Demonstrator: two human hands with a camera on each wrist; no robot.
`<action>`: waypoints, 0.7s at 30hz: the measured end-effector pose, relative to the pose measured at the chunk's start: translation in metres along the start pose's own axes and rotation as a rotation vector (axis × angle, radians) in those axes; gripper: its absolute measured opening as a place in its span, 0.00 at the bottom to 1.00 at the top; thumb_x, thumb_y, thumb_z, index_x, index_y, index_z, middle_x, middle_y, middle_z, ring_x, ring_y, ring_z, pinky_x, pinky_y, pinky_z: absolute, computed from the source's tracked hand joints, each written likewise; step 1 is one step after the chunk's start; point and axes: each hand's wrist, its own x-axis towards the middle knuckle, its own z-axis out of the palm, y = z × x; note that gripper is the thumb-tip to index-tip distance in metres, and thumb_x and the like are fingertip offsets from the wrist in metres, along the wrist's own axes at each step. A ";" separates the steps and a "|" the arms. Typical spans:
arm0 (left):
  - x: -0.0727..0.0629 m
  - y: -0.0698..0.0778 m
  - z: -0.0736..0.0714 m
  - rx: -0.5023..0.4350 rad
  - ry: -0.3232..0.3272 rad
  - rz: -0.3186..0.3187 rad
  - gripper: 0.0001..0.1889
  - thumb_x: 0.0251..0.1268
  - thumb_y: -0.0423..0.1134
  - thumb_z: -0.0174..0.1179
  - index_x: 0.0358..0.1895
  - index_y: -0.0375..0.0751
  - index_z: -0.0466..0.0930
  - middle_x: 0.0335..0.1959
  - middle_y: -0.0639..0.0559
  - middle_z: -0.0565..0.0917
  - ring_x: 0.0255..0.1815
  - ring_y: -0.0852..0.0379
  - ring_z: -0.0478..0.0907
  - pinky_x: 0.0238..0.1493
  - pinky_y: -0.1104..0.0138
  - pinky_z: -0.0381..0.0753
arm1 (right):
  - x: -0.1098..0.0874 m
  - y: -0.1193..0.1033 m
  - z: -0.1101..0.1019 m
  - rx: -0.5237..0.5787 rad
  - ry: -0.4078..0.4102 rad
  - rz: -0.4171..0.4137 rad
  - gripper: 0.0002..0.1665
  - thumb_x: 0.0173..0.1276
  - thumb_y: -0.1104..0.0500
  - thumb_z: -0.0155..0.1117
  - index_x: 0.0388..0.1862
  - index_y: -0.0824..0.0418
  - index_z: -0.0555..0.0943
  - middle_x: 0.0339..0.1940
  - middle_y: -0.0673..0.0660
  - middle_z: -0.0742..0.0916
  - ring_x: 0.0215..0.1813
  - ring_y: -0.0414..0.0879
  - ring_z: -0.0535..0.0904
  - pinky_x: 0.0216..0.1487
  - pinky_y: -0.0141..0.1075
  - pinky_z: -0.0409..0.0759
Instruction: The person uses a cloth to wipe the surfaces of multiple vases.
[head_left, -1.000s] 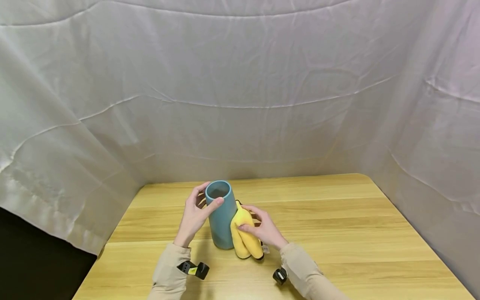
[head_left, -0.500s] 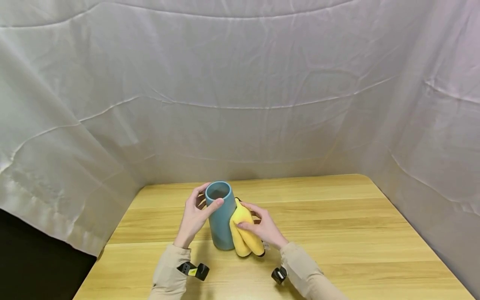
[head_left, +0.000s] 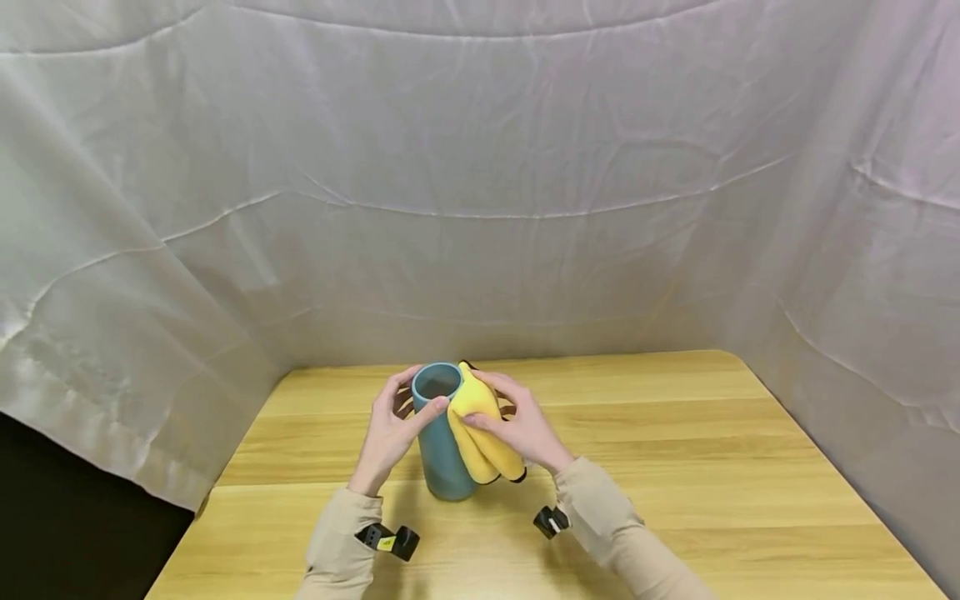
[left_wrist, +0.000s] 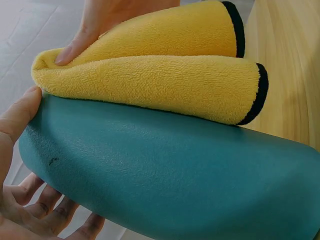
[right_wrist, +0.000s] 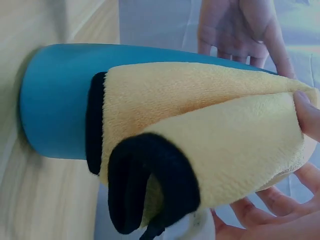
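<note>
A tall blue vase [head_left: 442,454] with an open round mouth stands upright on the wooden table. My left hand [head_left: 390,433] grips it near the rim, thumb on the near side and fingers round the far left side. Against the vase's right side my right hand [head_left: 517,421] holds a folded yellow cloth [head_left: 480,442] with black edging, its top level with the rim. The left wrist view shows the cloth [left_wrist: 150,85] lying along the vase wall [left_wrist: 165,160]. From the right wrist, the thumb presses the cloth [right_wrist: 225,140] and the fingers curl behind it.
The wooden table [head_left: 712,467] extends to both sides and behind the vase. Pale grey curtains [head_left: 487,275] hang around its back and sides. A black area [head_left: 75,508] fills the lower left corner.
My right hand has slid the yellow cloth up the vase's right side to the rim, lifting its lower end above the table. The left hand and the vase have stayed in place.
</note>
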 end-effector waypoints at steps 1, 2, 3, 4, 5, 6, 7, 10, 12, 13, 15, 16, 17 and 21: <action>0.000 0.000 0.000 -0.003 0.000 -0.001 0.31 0.61 0.36 0.71 0.68 0.44 0.72 0.62 0.44 0.77 0.64 0.46 0.75 0.69 0.51 0.72 | -0.001 0.001 0.000 0.000 0.000 0.004 0.36 0.64 0.58 0.73 0.71 0.53 0.75 0.67 0.58 0.81 0.55 0.49 0.78 0.51 0.45 0.80; 0.000 0.000 0.000 -0.004 0.000 -0.001 0.31 0.61 0.36 0.71 0.68 0.44 0.72 0.63 0.44 0.77 0.64 0.46 0.75 0.69 0.51 0.72 | -0.001 0.002 0.000 -0.001 0.002 0.008 0.35 0.65 0.58 0.73 0.71 0.53 0.75 0.67 0.58 0.81 0.55 0.49 0.78 0.51 0.44 0.80; -0.001 0.000 0.001 -0.005 0.001 0.000 0.31 0.61 0.36 0.71 0.68 0.44 0.72 0.63 0.44 0.77 0.64 0.46 0.75 0.69 0.51 0.71 | -0.002 0.003 0.000 0.000 0.004 0.013 0.35 0.65 0.58 0.73 0.71 0.53 0.75 0.67 0.57 0.81 0.55 0.50 0.78 0.51 0.44 0.80; -0.001 0.000 0.001 -0.006 0.002 -0.001 0.31 0.61 0.36 0.71 0.68 0.44 0.72 0.63 0.44 0.77 0.64 0.46 0.75 0.70 0.50 0.71 | -0.003 0.005 0.001 0.003 0.007 0.017 0.35 0.64 0.58 0.73 0.71 0.53 0.75 0.67 0.57 0.81 0.56 0.51 0.78 0.52 0.44 0.80; -0.001 0.000 0.001 -0.005 0.003 -0.002 0.31 0.60 0.36 0.71 0.68 0.44 0.72 0.63 0.45 0.77 0.64 0.47 0.75 0.70 0.51 0.71 | -0.005 0.006 0.002 0.009 0.009 0.023 0.35 0.64 0.58 0.73 0.71 0.53 0.75 0.67 0.57 0.81 0.57 0.52 0.78 0.52 0.44 0.79; -0.001 0.000 0.001 -0.005 0.003 -0.003 0.31 0.60 0.36 0.72 0.68 0.44 0.72 0.63 0.45 0.77 0.64 0.47 0.75 0.70 0.51 0.71 | -0.007 0.008 0.003 0.013 0.009 0.029 0.35 0.64 0.58 0.73 0.71 0.53 0.75 0.67 0.58 0.81 0.58 0.53 0.78 0.53 0.44 0.79; -0.001 0.000 0.001 -0.005 0.003 -0.003 0.31 0.60 0.36 0.72 0.67 0.44 0.72 0.63 0.45 0.77 0.64 0.47 0.75 0.70 0.51 0.71 | -0.009 0.010 0.004 0.020 0.008 0.038 0.35 0.64 0.58 0.74 0.71 0.53 0.75 0.68 0.58 0.81 0.58 0.53 0.78 0.53 0.45 0.79; -0.001 0.000 0.001 -0.002 0.005 -0.002 0.31 0.61 0.36 0.71 0.67 0.44 0.72 0.63 0.45 0.77 0.64 0.47 0.75 0.70 0.51 0.71 | -0.015 0.021 0.007 0.034 0.003 0.070 0.36 0.63 0.58 0.74 0.71 0.54 0.75 0.68 0.58 0.80 0.61 0.55 0.78 0.57 0.47 0.80; -0.001 0.000 0.001 -0.002 0.005 0.000 0.31 0.61 0.36 0.71 0.67 0.44 0.72 0.63 0.44 0.77 0.64 0.47 0.75 0.70 0.51 0.71 | -0.020 0.030 0.009 0.038 -0.008 0.093 0.36 0.63 0.58 0.75 0.71 0.54 0.75 0.69 0.59 0.80 0.61 0.56 0.79 0.58 0.48 0.81; -0.001 0.000 0.001 -0.005 0.006 -0.001 0.31 0.61 0.36 0.71 0.67 0.44 0.72 0.62 0.44 0.77 0.64 0.47 0.74 0.70 0.50 0.71 | -0.022 0.034 0.010 0.041 -0.016 0.106 0.37 0.63 0.58 0.75 0.71 0.54 0.74 0.69 0.60 0.80 0.61 0.56 0.80 0.58 0.48 0.81; -0.001 0.000 0.001 -0.007 0.006 -0.001 0.31 0.61 0.36 0.71 0.68 0.44 0.72 0.63 0.44 0.77 0.64 0.46 0.74 0.71 0.50 0.70 | -0.027 0.043 0.011 0.044 -0.032 0.127 0.36 0.64 0.58 0.74 0.71 0.55 0.74 0.68 0.62 0.80 0.60 0.57 0.81 0.57 0.46 0.83; -0.001 0.000 0.001 -0.009 0.005 -0.001 0.31 0.61 0.36 0.71 0.68 0.44 0.72 0.63 0.44 0.77 0.64 0.46 0.74 0.71 0.50 0.70 | -0.029 0.047 0.012 0.044 -0.041 0.136 0.36 0.64 0.58 0.74 0.71 0.56 0.74 0.68 0.62 0.80 0.60 0.58 0.81 0.55 0.45 0.84; -0.001 0.000 0.001 -0.010 0.004 0.000 0.31 0.61 0.36 0.71 0.68 0.44 0.72 0.63 0.44 0.77 0.64 0.46 0.74 0.71 0.50 0.70 | -0.031 0.051 0.012 0.045 -0.050 0.144 0.36 0.64 0.59 0.74 0.71 0.56 0.73 0.68 0.63 0.80 0.59 0.59 0.82 0.54 0.44 0.84; -0.001 -0.001 0.001 -0.016 0.003 0.000 0.31 0.61 0.35 0.71 0.68 0.43 0.72 0.63 0.43 0.77 0.64 0.45 0.75 0.71 0.49 0.70 | -0.036 0.059 0.013 0.052 -0.065 0.159 0.36 0.65 0.59 0.73 0.71 0.56 0.73 0.67 0.64 0.80 0.58 0.59 0.82 0.50 0.41 0.85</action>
